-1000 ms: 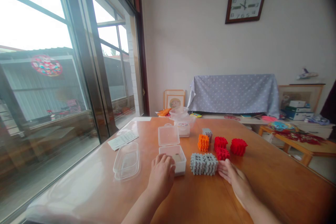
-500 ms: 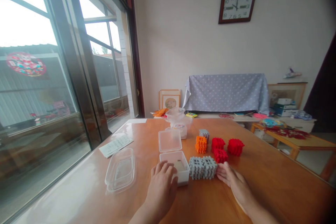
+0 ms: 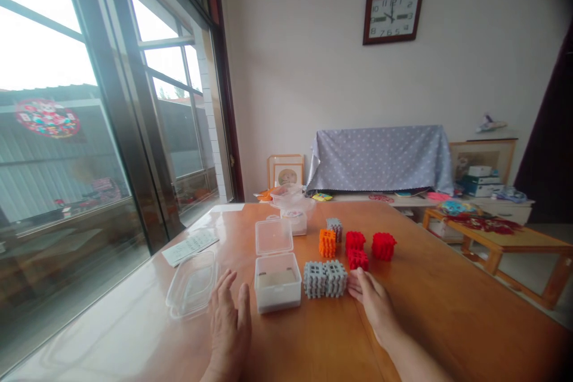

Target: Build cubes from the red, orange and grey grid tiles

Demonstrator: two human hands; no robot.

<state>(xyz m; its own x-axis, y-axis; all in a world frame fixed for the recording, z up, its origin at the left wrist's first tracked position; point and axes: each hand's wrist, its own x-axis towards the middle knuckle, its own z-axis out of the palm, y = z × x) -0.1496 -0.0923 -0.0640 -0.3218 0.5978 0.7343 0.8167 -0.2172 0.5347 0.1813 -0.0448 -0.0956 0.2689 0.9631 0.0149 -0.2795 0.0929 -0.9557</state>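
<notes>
My left hand (image 3: 230, 319) is open, fingers apart, between an empty-looking clear plastic tub (image 3: 193, 283) and a hinged clear plastic box (image 3: 278, 286) with its lid raised. Inside that box lies something pale and flat. My right hand (image 3: 370, 298) is open, fingers stretched out beside the right side of two grey interlocking-block cubes (image 3: 325, 279); its fingertips are at or very near them. Behind these stand an orange block cube (image 3: 327, 243), several red block pieces (image 3: 356, 242) and a smaller grey one (image 3: 333, 227).
Printed paper sheets (image 3: 190, 248) lie at the table's left. More clear containers (image 3: 293, 221) are stacked at the far edge. A low wooden table (image 3: 523, 239) stands to the right, and a glass window (image 3: 107, 149) runs along the left.
My left hand has moved left, away from the hinged box, which now shows fully. My right hand stays beside the grey cubes. The camera view has shifted slightly.
</notes>
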